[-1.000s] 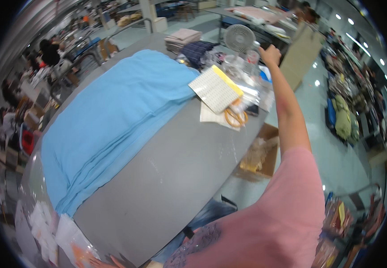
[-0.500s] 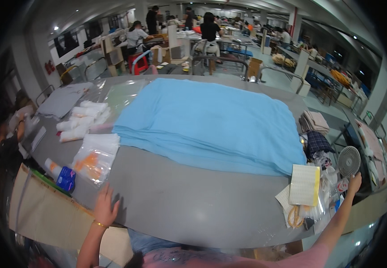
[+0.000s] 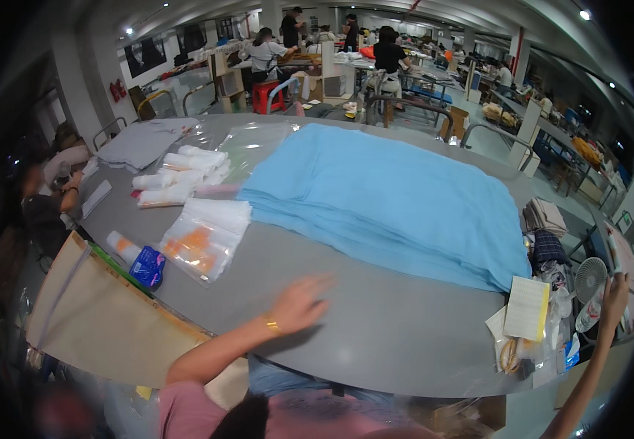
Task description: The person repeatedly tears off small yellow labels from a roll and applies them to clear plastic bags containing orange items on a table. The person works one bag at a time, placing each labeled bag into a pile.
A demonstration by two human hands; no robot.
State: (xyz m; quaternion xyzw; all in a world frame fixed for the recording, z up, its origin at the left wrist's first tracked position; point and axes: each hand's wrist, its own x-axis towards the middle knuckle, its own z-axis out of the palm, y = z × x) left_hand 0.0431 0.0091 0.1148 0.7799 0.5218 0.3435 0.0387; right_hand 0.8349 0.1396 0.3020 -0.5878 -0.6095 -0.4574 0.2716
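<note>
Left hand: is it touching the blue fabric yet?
Apart. The head view shows bare grey table between the blurred left hand and the near edge of the blue fabric.

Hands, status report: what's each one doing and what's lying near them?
Left hand open, blurred, over bare grey table. Right hand raised at the far right edge by small fan. Blue cloth spread flat, untouched.

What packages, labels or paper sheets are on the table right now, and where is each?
Clear plastic bags: left of the blue fabric, flat stack, orange patches showing through.
Blue pouch: near the left edge, small, beside a white and orange tube.
White rolled packs: far left, stacked in a row.
Yellow-edged paper sheet: right end, rectangular, near the right hand.
Left hand: over bare grey tabletop.
</note>
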